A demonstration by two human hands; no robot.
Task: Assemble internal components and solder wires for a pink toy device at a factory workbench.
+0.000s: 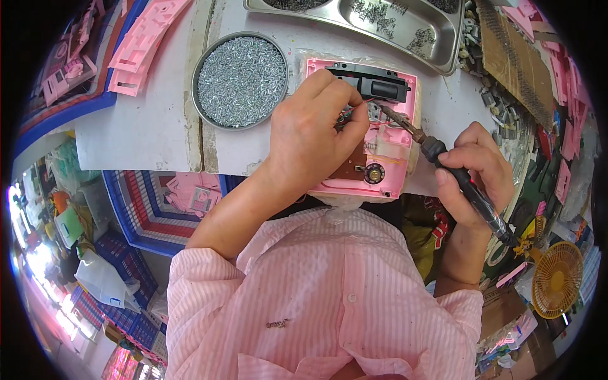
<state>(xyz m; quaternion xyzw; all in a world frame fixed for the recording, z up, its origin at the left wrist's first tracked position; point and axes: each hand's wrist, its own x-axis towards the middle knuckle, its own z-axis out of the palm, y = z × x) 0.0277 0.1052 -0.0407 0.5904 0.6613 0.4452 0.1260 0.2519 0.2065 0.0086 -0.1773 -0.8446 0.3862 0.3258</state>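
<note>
My right hand is wrapped round the black handle of a soldering iron. The iron's metal tip points up and left into an open pink plastic housing. Close to that tip, the thumb and forefinger of my left hand are pinched together on what looks like a thin red wire. A black plastic part spans the housing's far end. Nearer me are a brown circuit board and a round dial-like part. My left hand hides the housing's left middle.
Left of the housing stands a round metal tin of small silvery pieces. A steel tray with springs lies at the back. Metal parts and cardboard are at the right. Baskets flank the table's left; a yellow fan stands lower right.
</note>
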